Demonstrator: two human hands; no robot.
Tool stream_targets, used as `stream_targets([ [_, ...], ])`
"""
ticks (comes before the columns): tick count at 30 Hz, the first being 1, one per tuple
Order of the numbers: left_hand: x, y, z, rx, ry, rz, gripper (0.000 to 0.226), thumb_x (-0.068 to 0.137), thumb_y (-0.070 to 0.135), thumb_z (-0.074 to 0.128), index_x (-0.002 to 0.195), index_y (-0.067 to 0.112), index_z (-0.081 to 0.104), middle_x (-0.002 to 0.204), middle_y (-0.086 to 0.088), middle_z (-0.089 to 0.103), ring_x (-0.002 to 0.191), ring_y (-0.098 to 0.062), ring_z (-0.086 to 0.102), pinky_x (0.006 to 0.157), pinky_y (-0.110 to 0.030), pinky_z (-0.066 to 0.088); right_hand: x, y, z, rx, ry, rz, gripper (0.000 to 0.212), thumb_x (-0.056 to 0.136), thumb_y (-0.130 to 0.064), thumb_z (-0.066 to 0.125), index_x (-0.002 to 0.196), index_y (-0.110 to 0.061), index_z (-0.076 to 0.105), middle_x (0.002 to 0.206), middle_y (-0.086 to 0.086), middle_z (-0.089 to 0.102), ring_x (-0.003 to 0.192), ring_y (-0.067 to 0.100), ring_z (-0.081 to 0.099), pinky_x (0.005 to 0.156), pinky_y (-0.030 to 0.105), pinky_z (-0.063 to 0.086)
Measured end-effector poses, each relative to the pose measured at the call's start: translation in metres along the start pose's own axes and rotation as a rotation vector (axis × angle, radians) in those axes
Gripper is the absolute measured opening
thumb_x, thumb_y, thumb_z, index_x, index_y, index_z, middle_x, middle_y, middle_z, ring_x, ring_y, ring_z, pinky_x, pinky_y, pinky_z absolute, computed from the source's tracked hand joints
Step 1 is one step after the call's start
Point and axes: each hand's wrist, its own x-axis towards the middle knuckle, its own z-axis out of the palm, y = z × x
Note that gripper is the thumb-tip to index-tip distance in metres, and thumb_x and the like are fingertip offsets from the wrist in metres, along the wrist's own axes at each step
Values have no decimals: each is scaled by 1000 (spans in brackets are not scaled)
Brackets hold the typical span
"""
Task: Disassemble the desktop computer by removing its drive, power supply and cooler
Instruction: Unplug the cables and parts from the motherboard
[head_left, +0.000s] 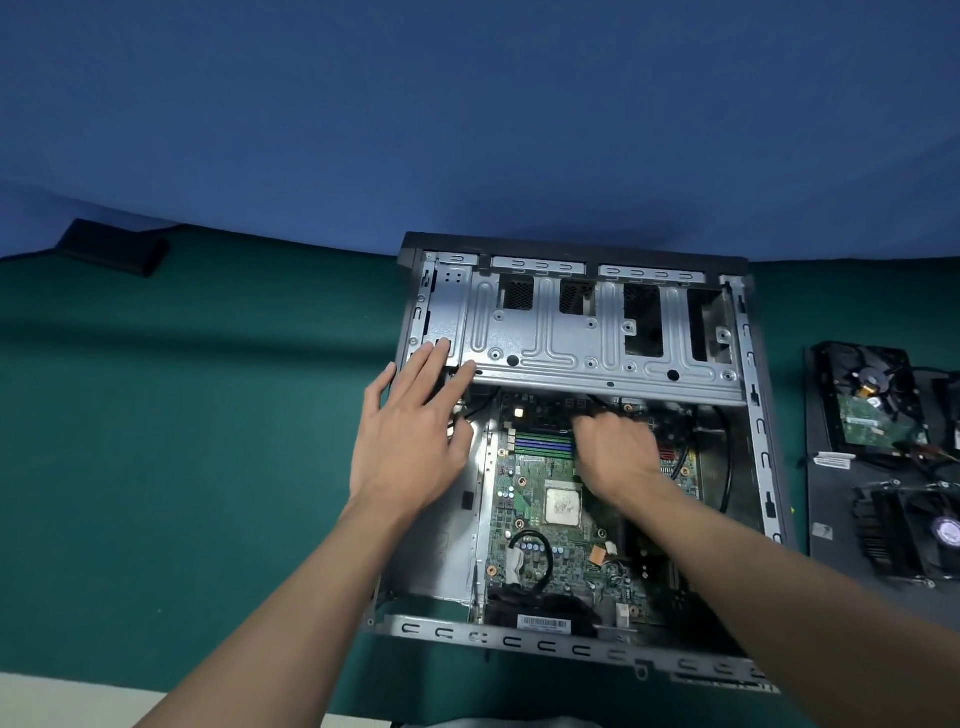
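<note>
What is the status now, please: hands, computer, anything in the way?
Left hand flat on the drive cage corner. Right hand down on the motherboard, grip unclear. Drive and cooler already out, right of case. Black cables near right hand.

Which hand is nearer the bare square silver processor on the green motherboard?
Right. The right hand sits just above the square silver processor; the left hand rests farther left, by the metal drive cage.
</note>
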Motion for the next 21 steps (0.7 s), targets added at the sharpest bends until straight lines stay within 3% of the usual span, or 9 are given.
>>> stream_targets([
  [4,0,0,1,6,6,1,57,90,33,52,146,30,41,158,1,29,148,-11,19,117,-35,7,2,12,-3,-106,41,-73,13,89,-6,51,93,-13,61,65,-2,50,59,21,48,58,31,35],
  [8,0,-2,2,18,1,5,57,91,34,51,147,30,40,159,1,29,148,-11,18,117,-35,6,-6,15,-14,-140,143,-199,26,87,-6,49,108,-13,62,80,0,57,65,22,50,58,31,35],
  [13,0,-2,2,20,2,7,58,92,34,53,148,30,39,160,1,26,148,-11,17,117,-35,6,-36,34,-33,-68,292,-257,32,78,-2,54,105,-14,67,93,2,65,87,25,62,70,33,43],
  [17,-1,2,1,57,-6,21,62,92,36,53,150,27,35,161,-2,22,149,-14,14,119,-38,6,-74,64,-47,215,424,-290,26,79,-1,69,104,-8,70,95,6,68,88,27,63,74,38,55],
  [21,-3,9,1,160,-39,60,73,93,40,55,154,15,25,162,-8,14,150,-18,7,119,-36,2,-113,103,-52,624,704,-19,16,86,-3,68,101,-5,71,88,-1,65,76,13,58,72,23,46],
])
